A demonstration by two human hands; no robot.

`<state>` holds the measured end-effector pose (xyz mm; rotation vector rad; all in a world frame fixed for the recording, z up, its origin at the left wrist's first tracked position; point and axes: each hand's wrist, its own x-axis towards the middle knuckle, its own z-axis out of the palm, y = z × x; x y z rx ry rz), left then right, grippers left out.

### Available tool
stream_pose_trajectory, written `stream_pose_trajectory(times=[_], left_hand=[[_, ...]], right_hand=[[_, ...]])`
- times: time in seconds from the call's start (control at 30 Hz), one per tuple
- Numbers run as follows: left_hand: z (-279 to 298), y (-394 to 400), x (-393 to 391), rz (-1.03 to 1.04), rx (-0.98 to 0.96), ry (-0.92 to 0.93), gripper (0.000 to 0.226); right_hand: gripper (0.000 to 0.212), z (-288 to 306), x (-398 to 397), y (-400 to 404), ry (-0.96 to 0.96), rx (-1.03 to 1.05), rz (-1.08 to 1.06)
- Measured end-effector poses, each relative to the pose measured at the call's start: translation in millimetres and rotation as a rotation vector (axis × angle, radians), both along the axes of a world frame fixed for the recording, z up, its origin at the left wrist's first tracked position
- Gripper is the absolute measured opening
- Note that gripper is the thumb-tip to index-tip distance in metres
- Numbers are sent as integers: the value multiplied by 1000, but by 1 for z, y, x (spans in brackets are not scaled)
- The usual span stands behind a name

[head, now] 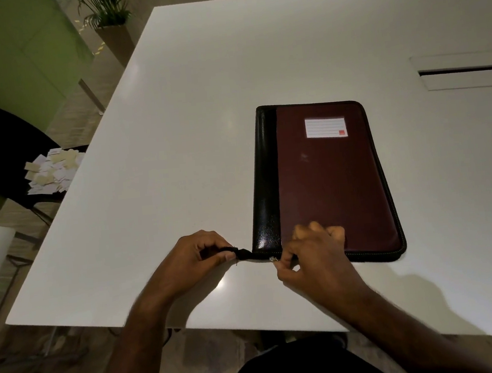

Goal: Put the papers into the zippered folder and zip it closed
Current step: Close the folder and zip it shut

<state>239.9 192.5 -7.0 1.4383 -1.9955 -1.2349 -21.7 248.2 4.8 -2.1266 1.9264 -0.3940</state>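
Note:
A maroon zippered folder (pixel 328 178) with a black spine and a white label lies flat and closed on the white table (pixel 187 116). My left hand (pixel 199 255) pinches the black zipper tail (pixel 243 253) that sticks out from the folder's near left corner. My right hand (pixel 308 255) rests on the near edge and pinches the small metal zipper pull (pixel 273 259) close to that corner. No papers show on the table; the folder's inside is hidden.
A black chair (pixel 0 143) at the left carries a heap of small white and beige paper slips (pixel 52 172). A cable slot (pixel 465 70) is set into the table at the far right. A potted plant (pixel 108 16) stands beyond the table's far left corner.

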Motion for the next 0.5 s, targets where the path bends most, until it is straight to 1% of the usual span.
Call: stream_pose_trajectory(times=[0.23,0.37,0.47,0.5], left_hand=[[-2,1,0,22,-7,-41,7],[-1,3,-2,29,-22,-51,16],[-1,3,-2,18,-26,-57,10],[-2,3,-2,18,-27,-60,11]], right_hand=[[20,2,-29,10,-53,5,-60],[22,7,-46,16,-81,4,-97],[20,12,-58,21,-80,41,-118],[20,13,-62,22,-82,50,-127]])
